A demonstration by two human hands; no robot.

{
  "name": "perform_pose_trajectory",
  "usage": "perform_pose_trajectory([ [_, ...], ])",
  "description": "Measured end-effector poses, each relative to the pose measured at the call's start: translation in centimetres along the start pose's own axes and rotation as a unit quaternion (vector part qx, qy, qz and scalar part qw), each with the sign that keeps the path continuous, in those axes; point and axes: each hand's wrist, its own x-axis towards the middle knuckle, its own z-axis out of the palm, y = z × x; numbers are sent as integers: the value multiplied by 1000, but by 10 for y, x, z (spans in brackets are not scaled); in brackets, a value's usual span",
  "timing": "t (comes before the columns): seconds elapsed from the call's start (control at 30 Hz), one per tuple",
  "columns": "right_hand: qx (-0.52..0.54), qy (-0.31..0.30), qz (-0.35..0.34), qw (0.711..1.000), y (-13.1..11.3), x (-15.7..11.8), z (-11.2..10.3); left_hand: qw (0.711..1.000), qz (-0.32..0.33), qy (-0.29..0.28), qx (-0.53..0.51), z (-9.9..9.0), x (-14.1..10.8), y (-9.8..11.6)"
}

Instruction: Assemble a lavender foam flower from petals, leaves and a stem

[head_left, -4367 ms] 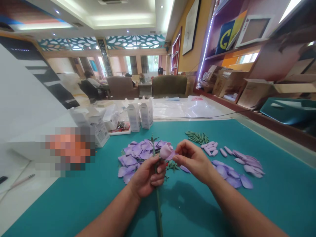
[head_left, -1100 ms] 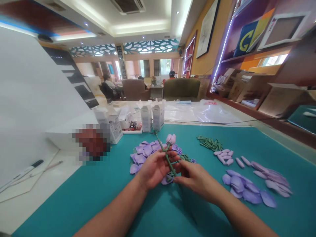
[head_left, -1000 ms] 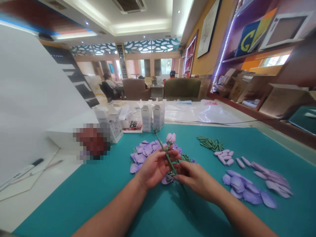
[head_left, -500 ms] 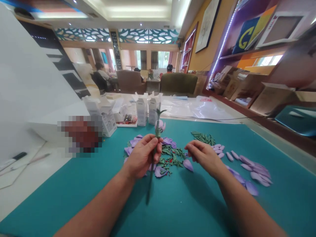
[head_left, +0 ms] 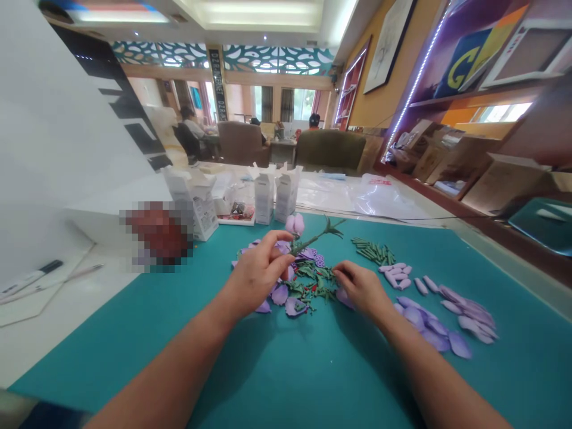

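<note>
My left hand [head_left: 259, 274] pinches a green artificial flower stem [head_left: 308, 243] between thumb and fingers. The stem slants up to the right and ends in narrow, spread green leaf tips. A pale pink bud [head_left: 295, 224] shows just behind these fingers; whether it joins the stem I cannot tell. Below lies a pile of green leaf pieces [head_left: 308, 286] with red bits, ringed by purple petals [head_left: 280, 294]. My right hand [head_left: 361, 289] is closed at the pile's right edge, fingertips pressed together beside a lilac petal [head_left: 344, 298]. What they hold, if anything, is too small to make out.
On the green mat [head_left: 286, 369], green sticks [head_left: 373, 251], pale pink buds [head_left: 395, 276] and more purple petals [head_left: 431, 328] lie to the right. White boxes [head_left: 263, 196] and a small tray [head_left: 236, 219] stand behind. Pens [head_left: 38, 277] lie at left.
The stem in my left hand has swung from upright to slanting right, its leafy end tipping over. My right hand has dropped slightly to the pile's edge. The view has shifted a little.
</note>
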Motion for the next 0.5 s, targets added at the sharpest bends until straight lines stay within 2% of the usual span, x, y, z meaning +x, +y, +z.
perform_pose_trajectory([
  [0.1,-20,11,-16,1000,3,0,3,999,13,-11,36,-3,0,0],
  [0.23,-29,38,-9,999,10,1,5,997,-3,-20,76,-11,5,-2],
  [0.5,-84,28,-42,995,18,3,15,992,-12,-31,122,-17,11,-12],
])
